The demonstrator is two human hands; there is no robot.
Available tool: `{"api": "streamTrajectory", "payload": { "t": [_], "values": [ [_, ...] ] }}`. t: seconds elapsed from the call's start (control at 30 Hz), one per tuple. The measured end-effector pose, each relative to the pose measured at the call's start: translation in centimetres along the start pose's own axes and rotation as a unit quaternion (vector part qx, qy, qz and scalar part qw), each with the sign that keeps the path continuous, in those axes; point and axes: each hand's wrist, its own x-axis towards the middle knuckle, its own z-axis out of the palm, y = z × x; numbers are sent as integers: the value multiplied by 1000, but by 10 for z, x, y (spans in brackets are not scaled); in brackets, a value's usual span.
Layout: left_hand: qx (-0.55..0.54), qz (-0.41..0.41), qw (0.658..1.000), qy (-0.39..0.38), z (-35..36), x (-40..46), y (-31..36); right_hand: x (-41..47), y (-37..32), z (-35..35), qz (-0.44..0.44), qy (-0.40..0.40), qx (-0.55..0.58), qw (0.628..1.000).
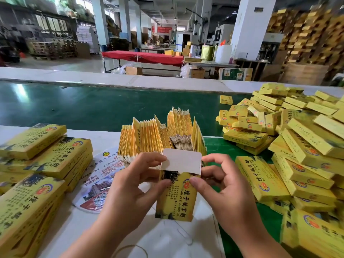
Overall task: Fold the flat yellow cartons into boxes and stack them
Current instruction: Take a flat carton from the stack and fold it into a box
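**Carton in hand, top flap still up**

Stacks of folded boxes point(37, 157) sit at your far left on the worktop point(104, 140), piled a few high and lying flat. Just right of them a printed round fan point(100, 181) lies under your left forearm.

Your left hand point(134, 185) grips the carton point(176, 194) from its left side: the thumb presses on the printed front near the top edge, and the fingers curl round behind the white tuck flap point(181, 160). The carton stands upright between your hands, already opened into a sleeve, with that flap sticking up unfolded. Behind it, the supply of flat cartons point(163, 135) stands on edge, fanned out.

Your right hand point(223, 187) pinches the carton's right upper corner, thumb on the front and fingers wrapped over the side beside the flap.

Judging by the thin board, the carton will be very light and will crease or dent if squeezed across its faces, so hold it along the corner folds, where it is stiffest, and push the flap down at its score line. The glossy print may slip under dry fingers.

To your right, a loose heap of finished boxes point(290, 138) spreads over the green belt point(93, 107).
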Motion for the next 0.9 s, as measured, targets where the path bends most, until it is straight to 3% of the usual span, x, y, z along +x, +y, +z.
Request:
{"api": "streamTrajectory", "payload": {
  "t": [0.23, 0.43, 0.77, 0.9],
  "values": [
    [-12, -8, 1000, -24, -5, 5, -1, 0, -1, -1, -75, 5, -64, 995],
    [67, 25, 994, -80, -4, 5, 5, 1, -2, -2, -80, -13, -84, 993],
    [101, 53, 991, -73, -2, 8, 10, 11, -1, -3, -140, -61, -137, 979],
    [84, 62, 993, -57, 0, 5, 7, 8, -1, -1, -145, -43, -110, 982]
  ]
}}
